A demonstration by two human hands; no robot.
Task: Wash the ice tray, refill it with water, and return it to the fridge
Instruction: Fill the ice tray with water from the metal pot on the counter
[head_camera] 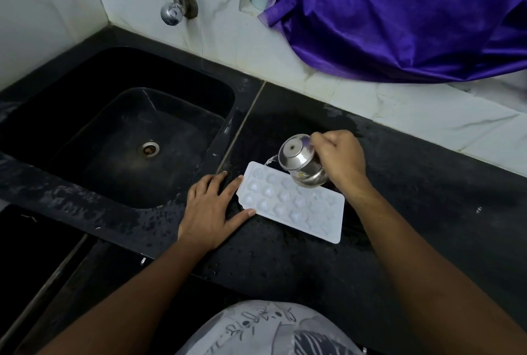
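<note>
The right hand (342,157) is gripping a little steel cup (302,163), though its fingertips are hiding behind the cup. The cup is tipping over and a thin stream of water (270,160) is running onto the ice tray's (293,206) far corner. The left hand (211,209) is lying flat with its fingers straight, thumb and forefinger touching the tray's short end. The tray is sitting on the wet black surface (427,212) just right of the sink (119,132), with the cup covering part of its far edge. Can't really tell which cells are holding water.

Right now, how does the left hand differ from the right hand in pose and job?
The left hand lies flat on the counter, fingers straight against the end of the ice tray; the right hand is raised and curled round a tilted steel cup. The left only steadies; the right pours water. Both work at the same tray.
</note>
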